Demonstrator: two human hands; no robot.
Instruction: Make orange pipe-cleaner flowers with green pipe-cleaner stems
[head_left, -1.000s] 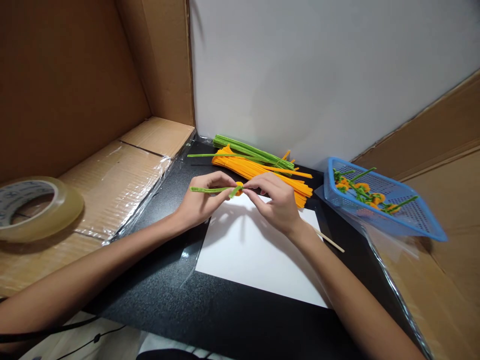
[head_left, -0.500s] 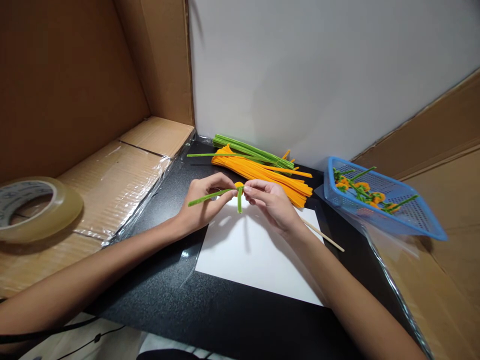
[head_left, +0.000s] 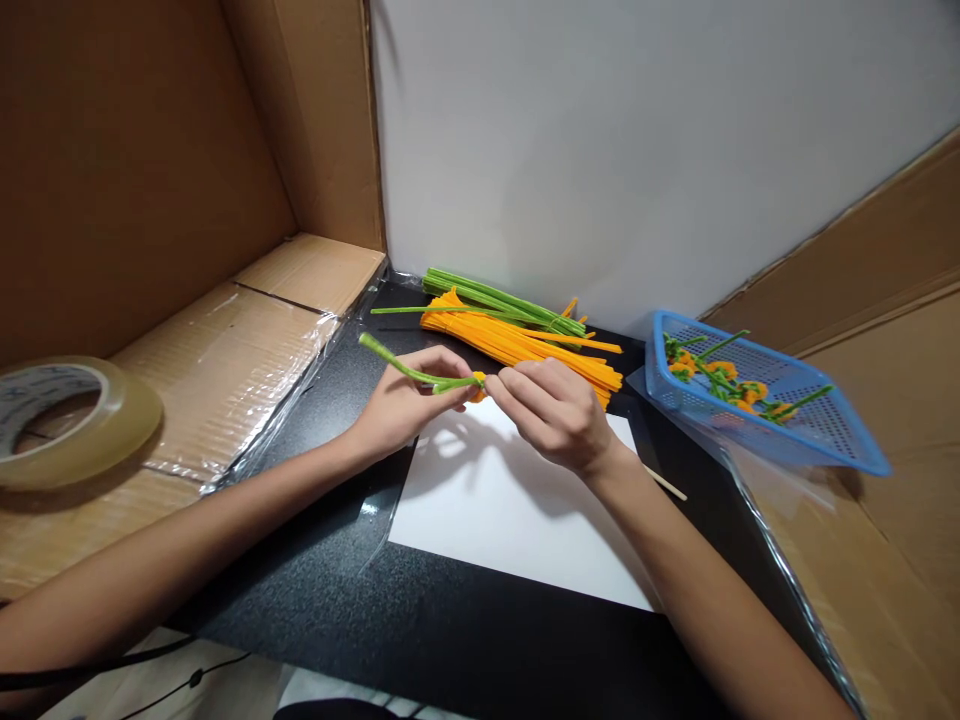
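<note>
Between my hands, above the white paper (head_left: 510,520), is a small orange pipe-cleaner piece (head_left: 478,388) joined to green pipe cleaners (head_left: 401,366). My left hand (head_left: 409,400) pinches this piece, with the green ends passing leftward over its fingers. My right hand (head_left: 559,410) is closed with its fingertips pressed at the orange and green join; the fingers partly hide what they grip. Behind my hands lie a bundle of orange pipe cleaners (head_left: 517,345) and a bundle of green pipe cleaners (head_left: 487,292).
A blue basket (head_left: 847,445) at the right holds several orange and green pipe-cleaner pieces. A thin wooden stick (head_left: 667,484) lies partly under my right wrist. A tape roll (head_left: 127,425) rests on cardboard at the left. Cardboard walls (head_left: 322,120) flank the black table (head_left: 315,560).
The green ends have swung from pointing left and down to running leftward and up together. My right hand has turned over, its back now facing up.
</note>
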